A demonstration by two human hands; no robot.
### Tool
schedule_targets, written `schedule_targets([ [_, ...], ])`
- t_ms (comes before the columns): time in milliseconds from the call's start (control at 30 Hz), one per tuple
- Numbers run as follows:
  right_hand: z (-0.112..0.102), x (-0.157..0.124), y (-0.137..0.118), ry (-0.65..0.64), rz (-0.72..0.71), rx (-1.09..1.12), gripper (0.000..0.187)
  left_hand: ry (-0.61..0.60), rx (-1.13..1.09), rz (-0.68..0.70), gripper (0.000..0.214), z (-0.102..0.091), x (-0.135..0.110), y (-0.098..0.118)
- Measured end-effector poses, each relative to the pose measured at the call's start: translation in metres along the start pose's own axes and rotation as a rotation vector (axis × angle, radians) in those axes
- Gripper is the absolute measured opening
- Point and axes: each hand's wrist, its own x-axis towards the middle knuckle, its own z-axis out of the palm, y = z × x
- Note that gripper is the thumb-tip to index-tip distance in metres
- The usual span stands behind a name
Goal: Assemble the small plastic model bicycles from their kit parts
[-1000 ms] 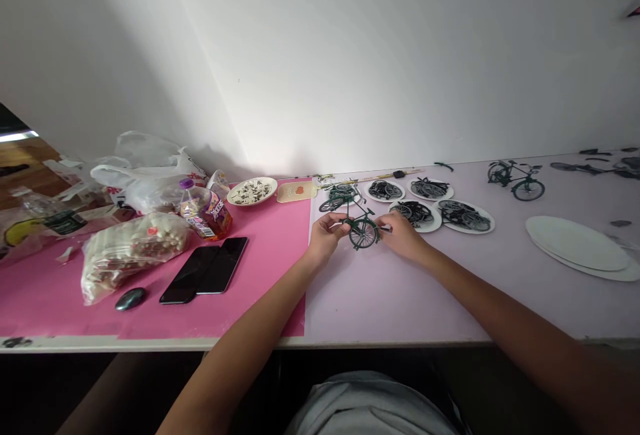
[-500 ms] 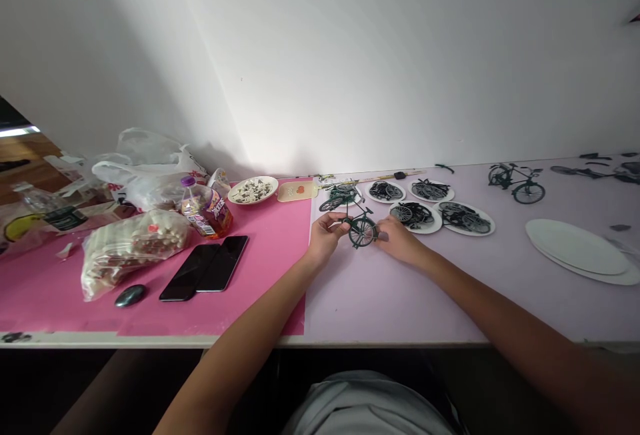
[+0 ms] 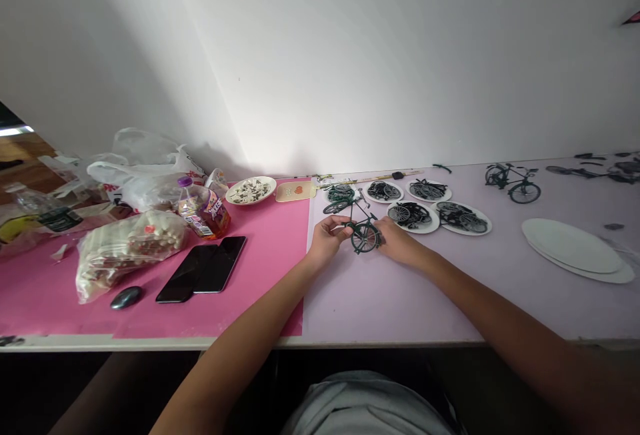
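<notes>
A small dark green model bicycle (image 3: 365,238) is held just above the lilac part of the table, its near wheel facing me. My left hand (image 3: 326,243) pinches it from the left, thumb and forefinger closed at the frame. From the right, my right hand (image 3: 399,243) has its fingers closed at the edge of the near wheel; its fingertips are partly hidden. Right behind the hands stands a plate with green bicycle parts (image 3: 340,195). Close to my right hand lie black wheels and other parts (image 3: 413,215) on a white plate.
Further plates hold grey wheels (image 3: 463,217) and black parts (image 3: 383,191). Another model bicycle (image 3: 514,183) stands right, behind stacked white plates (image 3: 575,246). Left, on pink: two phones (image 3: 205,268), a drink bottle (image 3: 204,211), a bag of white sticks (image 3: 130,248), a dark oval object (image 3: 127,297).
The model bicycle has shifted slightly right and down between my hands. Both hands keep their hold. The whole view has drifted a little.
</notes>
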Motion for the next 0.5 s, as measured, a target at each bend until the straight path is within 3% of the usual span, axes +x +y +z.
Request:
schedule_targets([
  [300, 0.0002, 0.0003, 0.0010, -0.054, 0.007, 0.005, 0.013, -0.011, -0.014, -0.016, 0.055, -0.0019, 0.0023, -0.0055],
  [500, 0.0011, -0.0010, -0.0006, -0.013, 0.005, 0.050, 0.011, -0.012, -0.004, -0.013, 0.050, -0.0026, 0.0010, -0.0060],
])
